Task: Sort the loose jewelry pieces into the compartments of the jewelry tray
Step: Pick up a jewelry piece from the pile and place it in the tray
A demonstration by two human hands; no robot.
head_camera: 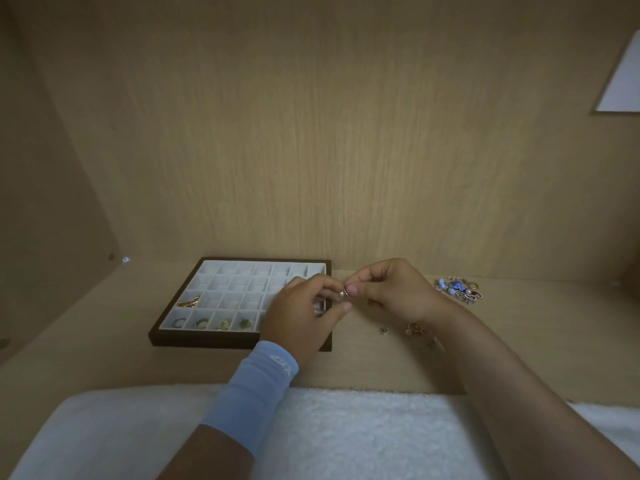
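Grip: fingertips [351,289] of both hands closed narrow on one small piece [343,293], pinched between them; its kind is too small to tell
Hands: left hand [301,313] at centre frame, curled, lying over the tray's right side; right hand [394,289] just right of it, curled, meeting it at the piece
Piece location: held in the air above the right edge of the tray [239,342], not in any compartment
Tray contents: a gold piece [189,302] in the third row at left, four pieces in the near row [223,324]; most visible compartments are bare
Unsorted stock: pile [457,289] at right of frame, well apart from the tray; two strays [414,329] near the right wrist
Hazard, slip: a tiny thing shared between two pinches; one side letting go early would likely drop it into a wrong compartment or onto the shelf [104,358]
Hazard, sweep: the right forearm lies close over the strays; a low drag could push them toward the towel [346,427]
Hazard, blind release: the left hand hides the nearest compartments
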